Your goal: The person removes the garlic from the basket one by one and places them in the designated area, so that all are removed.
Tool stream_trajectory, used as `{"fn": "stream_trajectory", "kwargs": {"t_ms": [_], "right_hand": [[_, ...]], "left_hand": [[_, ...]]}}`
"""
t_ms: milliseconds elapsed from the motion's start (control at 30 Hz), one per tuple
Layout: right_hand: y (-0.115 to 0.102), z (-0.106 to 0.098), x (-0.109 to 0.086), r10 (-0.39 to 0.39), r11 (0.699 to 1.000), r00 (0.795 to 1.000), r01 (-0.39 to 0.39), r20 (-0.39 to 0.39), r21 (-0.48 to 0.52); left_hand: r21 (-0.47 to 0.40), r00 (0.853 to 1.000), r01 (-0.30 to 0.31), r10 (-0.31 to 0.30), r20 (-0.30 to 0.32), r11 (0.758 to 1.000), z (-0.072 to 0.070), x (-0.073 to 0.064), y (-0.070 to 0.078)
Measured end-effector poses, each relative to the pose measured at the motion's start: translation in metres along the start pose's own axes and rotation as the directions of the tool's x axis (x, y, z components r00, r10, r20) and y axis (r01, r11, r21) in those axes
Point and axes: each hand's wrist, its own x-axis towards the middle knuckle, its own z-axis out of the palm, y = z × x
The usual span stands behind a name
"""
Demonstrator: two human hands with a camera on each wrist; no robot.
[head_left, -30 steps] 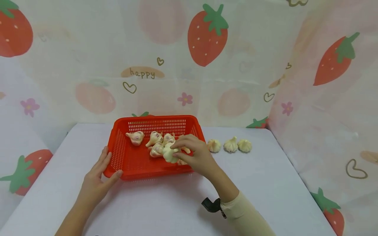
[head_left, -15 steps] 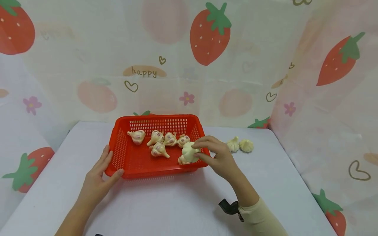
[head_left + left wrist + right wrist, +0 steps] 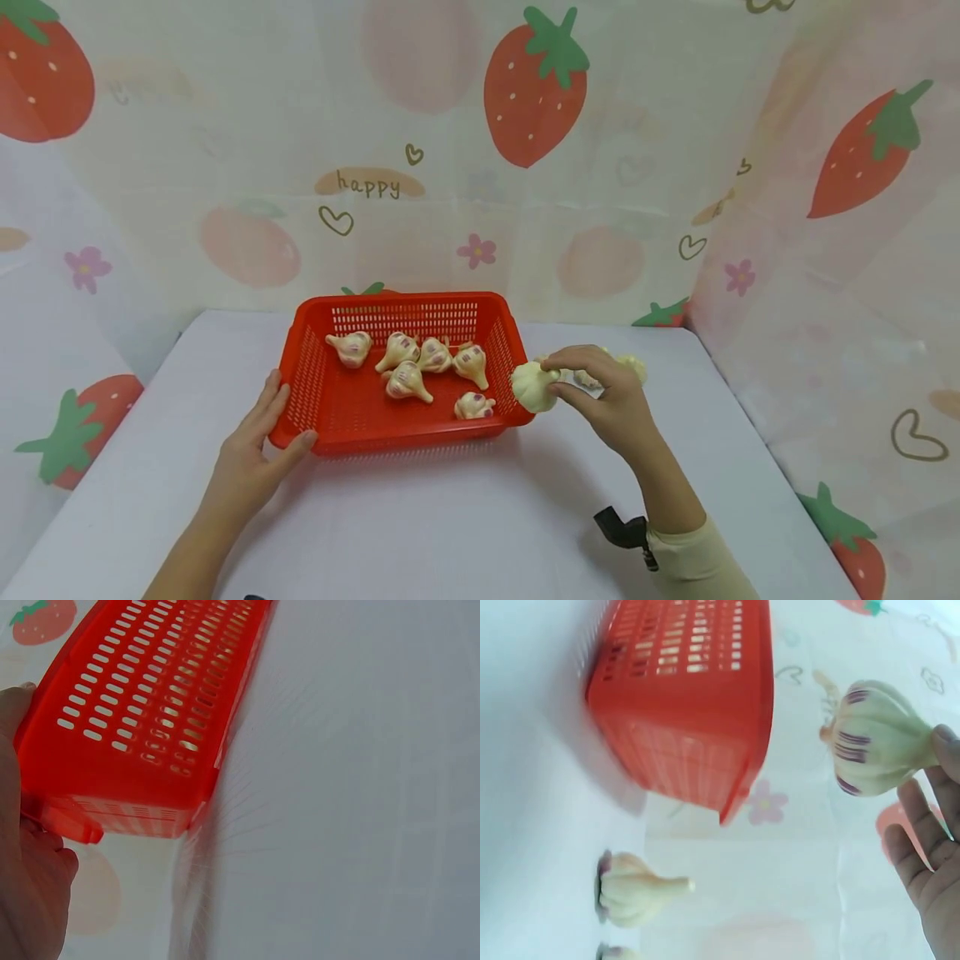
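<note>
We see a red basket point(image 3: 352, 425) of six garlic bulbs point(image 3: 407, 382) on a white worktop point(image 3: 420, 517); the person's left hand point(image 3: 251, 458) holds its near-left corner, while the right hand point(image 3: 611, 400) pinches another bulb point(image 3: 532, 388) at its right end.

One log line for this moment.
left grip: holds basket, near-left corner | right grip: pinches garlic bulb by stem, raised, off basket | inside basket: six more bulbs

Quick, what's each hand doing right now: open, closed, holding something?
Left hand: open, resting against the red basket.
Right hand: closed, holding a garlic bulb.
</note>
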Motion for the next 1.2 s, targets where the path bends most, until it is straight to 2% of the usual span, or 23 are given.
{"fn": "stream_trajectory", "kwargs": {"t_ms": [133, 433, 733, 900, 1000, 1200], "right_hand": [[0.004, -0.007, -0.001, 0.014, 1.0, 0.999, -0.014, -0.03, -0.009], [0.012, -0.023, -0.002, 0.047, 0.999, 0.997, -0.048, -0.062, -0.011], [0.022, -0.05, -0.004, 0.082, 0.994, 0.987, -0.091, -0.141, -0.057], [0.024, -0.067, -0.005, 0.116, 0.992, 0.975, -0.124, -0.191, -0.029], [0.03, -0.077, -0.008, 0.128, 0.989, 0.965, -0.142, -0.228, -0.048], [0.041, -0.094, -0.014, 0.182, 0.975, 0.933, -0.212, -0.309, -0.065]], "left_hand": [[-0.004, 1.0, -0.008, 0.008, 0.0, 1.0, -0.001, 0.0, -0.002], [0.019, 1.0, 0.016, -0.016, 0.006, 1.0, -0.002, 0.0, -0.001], [0.025, 1.0, -0.003, 0.003, -0.004, 1.0, -0.001, 0.001, 0.0], [0.021, 1.0, -0.003, 0.003, -0.003, 1.0, -0.001, 0.001, 0.001], [0.022, 1.0, 0.0, 0.0, -0.002, 1.0, -0.001, 0.001, 0.002], [0.021, 1.0, -0.009, 0.009, -0.004, 1.0, -0.001, 0.0, 0.002]]}}
